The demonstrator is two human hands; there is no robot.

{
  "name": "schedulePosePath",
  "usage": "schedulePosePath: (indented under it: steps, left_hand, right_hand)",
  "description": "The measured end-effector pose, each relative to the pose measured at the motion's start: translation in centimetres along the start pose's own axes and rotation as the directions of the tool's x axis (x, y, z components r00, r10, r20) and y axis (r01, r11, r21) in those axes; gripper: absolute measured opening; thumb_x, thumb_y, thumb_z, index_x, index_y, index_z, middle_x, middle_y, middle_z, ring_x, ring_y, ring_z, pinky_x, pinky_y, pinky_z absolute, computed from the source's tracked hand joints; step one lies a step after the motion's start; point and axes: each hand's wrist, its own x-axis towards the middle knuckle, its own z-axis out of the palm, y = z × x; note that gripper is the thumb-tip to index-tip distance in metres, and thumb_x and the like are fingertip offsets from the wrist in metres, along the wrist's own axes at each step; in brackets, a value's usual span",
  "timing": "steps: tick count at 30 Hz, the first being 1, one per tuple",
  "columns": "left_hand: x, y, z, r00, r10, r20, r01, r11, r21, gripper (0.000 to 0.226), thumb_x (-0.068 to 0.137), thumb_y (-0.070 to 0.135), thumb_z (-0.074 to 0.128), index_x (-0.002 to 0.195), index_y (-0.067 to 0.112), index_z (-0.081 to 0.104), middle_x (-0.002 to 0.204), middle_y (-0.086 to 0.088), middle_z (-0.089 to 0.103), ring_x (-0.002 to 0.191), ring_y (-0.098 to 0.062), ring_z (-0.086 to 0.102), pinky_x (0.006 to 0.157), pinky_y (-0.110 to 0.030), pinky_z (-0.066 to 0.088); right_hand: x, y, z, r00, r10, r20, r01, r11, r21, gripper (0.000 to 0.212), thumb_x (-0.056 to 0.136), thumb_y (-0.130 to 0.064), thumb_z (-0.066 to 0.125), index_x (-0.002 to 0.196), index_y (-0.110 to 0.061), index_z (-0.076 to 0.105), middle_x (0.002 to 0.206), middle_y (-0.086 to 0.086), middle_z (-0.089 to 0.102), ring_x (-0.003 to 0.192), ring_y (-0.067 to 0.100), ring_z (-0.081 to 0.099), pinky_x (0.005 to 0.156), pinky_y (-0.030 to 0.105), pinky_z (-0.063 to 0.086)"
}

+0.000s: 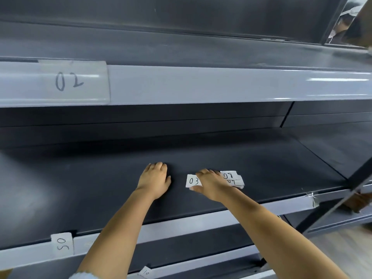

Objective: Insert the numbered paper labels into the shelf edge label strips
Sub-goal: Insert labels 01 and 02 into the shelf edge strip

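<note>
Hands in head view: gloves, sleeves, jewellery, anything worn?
Both are bare: no gloves, rings, watch or bands on the left hand or the right hand. Forearms are uncovered too. The only clothing showing is a light bluish sleeve edge near the left elbow, at the bottom of the frame.
</note>
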Motion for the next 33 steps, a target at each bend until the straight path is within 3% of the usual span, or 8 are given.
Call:
schedulePosePath:
  steps: [12,20,23,25,28,30,33]
  left_hand:
    - [-2.1,4.5,-1.6,0.985,-0.024,-0.174,0.028,0.999,0.017,0.038,0.096,0.03,0.038,0.128,0.01,0.047,0.13,-0.002,0.049,0.121,-0.019,0.046,0.115,-0.027,0.018]
    - [-5.5,12.6,-3.4,0.951,-0.056,-0.305,0.046,0.998,-0.04,0.031,0.095,0.026,0.041,0.118,0.01,0.054,0.121,-0.002,0.055,0.113,-0.019,0.049,0.111,-0.027,0.026]
    - [-6.4,15.4,-4.4,0.941,-0.04,-0.336,0.035,0.999,-0.02,0.036,0.096,0.026,0.04,0.126,0.009,0.051,0.132,-0.002,0.049,0.124,-0.021,0.043,0.111,-0.026,0.022]
    - [-7.1,17.4,-5.5,0.909,-0.038,-0.414,0.035,0.999,-0.014,0.036,0.093,0.023,0.049,0.124,0.004,0.055,0.129,-0.007,0.053,0.122,-0.026,0.048,0.11,-0.029,0.027]
    - [-8.0,19.4,-7.6,0.823,0.043,-0.566,-0.017,0.999,0.05,0.028,0.068,0.012,0.078,0.092,0.0,0.07,0.096,-0.01,0.069,0.088,-0.028,0.068,0.091,-0.039,0.048]
    - [-8.3,20.3,-9.6,0.789,0.117,-0.603,-0.067,0.992,0.104,0.026,0.06,0.006,0.08,0.083,0.0,0.071,0.084,-0.01,0.069,0.076,-0.027,0.068,0.087,-0.042,0.05]
    - [-8.5,21.0,-13.0,0.667,0.215,-0.713,-0.114,0.976,0.188,0.021,0.065,0.002,0.075,0.085,-0.003,0.069,0.087,-0.013,0.067,0.082,-0.029,0.065,0.088,-0.041,0.05]
  right_hand:
    - [-4.8,2.9,-2.9,0.978,-0.116,-0.171,0.118,0.993,0.006,0.057,0.097,-0.048,0.036,0.143,-0.015,0.029,0.141,0.005,0.043,0.125,0.027,0.045,0.101,0.035,0.035]
    - [-10.0,9.5,-4.7,0.92,-0.227,-0.32,0.243,0.97,0.01,0.056,0.094,-0.049,0.043,0.141,-0.019,0.034,0.132,0.003,0.047,0.112,0.024,0.051,0.089,0.033,0.044]
    - [-12.0,11.5,-6.2,0.894,-0.278,-0.352,0.272,0.96,-0.065,0.058,0.094,-0.051,0.041,0.142,-0.019,0.032,0.134,0.001,0.045,0.114,0.024,0.051,0.094,0.032,0.041]
    - [-13.4,12.4,-7.5,0.862,-0.319,-0.394,0.305,0.947,-0.098,0.059,0.094,-0.051,0.04,0.143,-0.019,0.03,0.135,0.001,0.045,0.116,0.024,0.05,0.097,0.031,0.038]
    - [-15.5,13.1,-9.7,0.773,-0.359,-0.522,0.343,0.93,-0.132,0.059,0.093,-0.051,0.042,0.141,-0.018,0.033,0.131,0.0,0.049,0.112,0.022,0.053,0.09,0.029,0.04]
    - [-16.7,13.3,-11.3,0.711,-0.379,-0.593,0.358,0.92,-0.159,0.059,0.092,-0.051,0.044,0.14,-0.018,0.036,0.128,0.0,0.052,0.109,0.021,0.054,0.087,0.029,0.041]
    - [-17.7,13.7,-13.6,0.62,-0.423,-0.66,0.356,0.902,-0.244,0.059,0.091,-0.05,0.049,0.138,-0.014,0.042,0.12,0.003,0.057,0.104,0.024,0.057,0.085,0.032,0.043]
